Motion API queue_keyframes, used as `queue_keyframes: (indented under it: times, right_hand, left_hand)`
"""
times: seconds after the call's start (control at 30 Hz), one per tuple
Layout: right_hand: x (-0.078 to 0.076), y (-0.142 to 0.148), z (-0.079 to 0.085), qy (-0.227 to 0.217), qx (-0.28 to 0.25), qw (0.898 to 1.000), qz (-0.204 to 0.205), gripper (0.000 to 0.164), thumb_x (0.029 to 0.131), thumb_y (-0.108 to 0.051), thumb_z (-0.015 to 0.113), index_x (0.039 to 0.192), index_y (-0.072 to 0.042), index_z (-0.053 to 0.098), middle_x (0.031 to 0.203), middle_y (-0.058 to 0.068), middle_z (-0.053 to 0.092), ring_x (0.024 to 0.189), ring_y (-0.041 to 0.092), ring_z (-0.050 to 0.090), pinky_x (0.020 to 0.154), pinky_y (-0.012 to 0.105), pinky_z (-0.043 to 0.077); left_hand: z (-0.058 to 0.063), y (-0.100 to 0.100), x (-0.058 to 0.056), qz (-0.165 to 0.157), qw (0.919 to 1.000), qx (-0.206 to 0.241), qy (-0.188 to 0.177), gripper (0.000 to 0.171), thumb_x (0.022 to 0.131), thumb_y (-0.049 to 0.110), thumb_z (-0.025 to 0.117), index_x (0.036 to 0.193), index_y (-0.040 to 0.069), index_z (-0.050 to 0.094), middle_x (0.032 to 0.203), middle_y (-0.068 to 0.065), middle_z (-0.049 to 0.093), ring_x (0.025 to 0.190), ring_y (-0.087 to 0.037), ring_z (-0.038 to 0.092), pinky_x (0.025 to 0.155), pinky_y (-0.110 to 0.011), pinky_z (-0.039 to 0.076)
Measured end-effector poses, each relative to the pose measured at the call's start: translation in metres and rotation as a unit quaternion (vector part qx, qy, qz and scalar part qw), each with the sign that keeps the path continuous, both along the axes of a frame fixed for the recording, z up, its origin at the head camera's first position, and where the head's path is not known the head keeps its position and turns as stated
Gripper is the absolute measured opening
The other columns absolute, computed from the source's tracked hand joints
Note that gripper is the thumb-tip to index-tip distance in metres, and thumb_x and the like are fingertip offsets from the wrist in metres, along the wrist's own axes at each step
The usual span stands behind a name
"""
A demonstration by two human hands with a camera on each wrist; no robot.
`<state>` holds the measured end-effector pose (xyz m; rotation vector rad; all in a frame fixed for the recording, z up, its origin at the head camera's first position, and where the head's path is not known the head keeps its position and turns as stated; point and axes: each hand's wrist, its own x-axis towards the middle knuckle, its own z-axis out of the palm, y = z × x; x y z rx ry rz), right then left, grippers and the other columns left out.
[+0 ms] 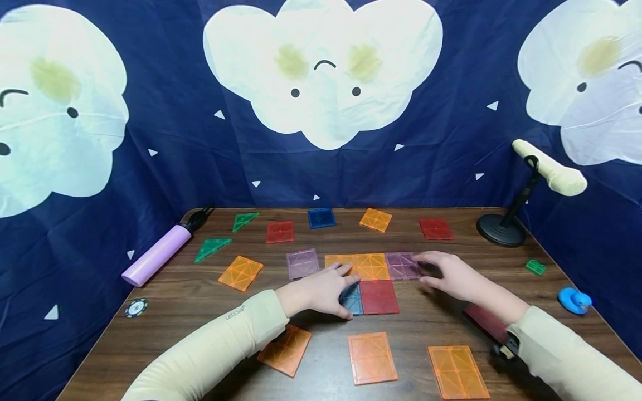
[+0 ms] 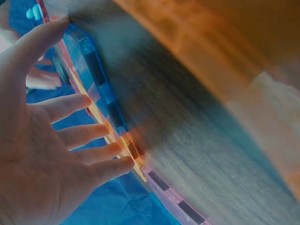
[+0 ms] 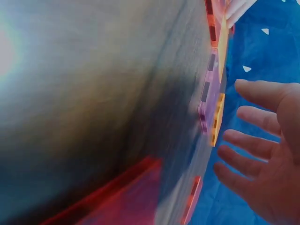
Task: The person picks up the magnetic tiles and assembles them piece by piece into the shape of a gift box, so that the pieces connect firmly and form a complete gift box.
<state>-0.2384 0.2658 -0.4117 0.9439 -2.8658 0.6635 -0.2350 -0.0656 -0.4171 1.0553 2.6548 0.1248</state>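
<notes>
A flat cluster of translucent square tiles lies mid-table: an orange tile (image 1: 373, 267), a purple tile (image 1: 401, 266) at its right end, a red tile (image 1: 379, 297) and a blue tile (image 1: 352, 303). My left hand (image 1: 326, 291) rests over the cluster's left side, fingers spread, covering part of the blue tile and of a second orange patch. In the left wrist view its thumb is by the blue tile's (image 2: 96, 75) corner. Beside the purple tile hovers my right hand (image 1: 448, 274), holding nothing; the right wrist view shows its fingers (image 3: 255, 143) spread.
A loose purple tile (image 1: 302, 263) lies left of the cluster. Orange tiles (image 1: 372, 358) line the near side. Along the back are a red tile (image 1: 280, 231), a blue tile (image 1: 321, 218) and green triangles (image 1: 244, 221). A black stand (image 1: 501, 229) and blue duck (image 1: 574, 301) stand right.
</notes>
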Motion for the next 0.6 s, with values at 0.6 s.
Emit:
queue_keyframes:
  times: [0.6]
  right_hand:
    - [0.092, 0.053, -0.009, 0.009, 0.127, 0.974, -0.190, 0.051, 0.078, -0.026, 0.088, 0.114, 0.004, 0.069, 0.107, 0.027, 0.066, 0.088, 0.045, 0.066, 0.071, 0.060, 0.054]
  left_hand:
    - [0.002, 0.000, 0.001, 0.002, 1.0000, -0.006, -0.003, 0.090, 0.086, 0.055, 0.075, 0.159, 0.016, 0.039, 0.166, -0.017, 0.023, 0.149, -0.041, 0.026, 0.117, -0.045, 0.032]
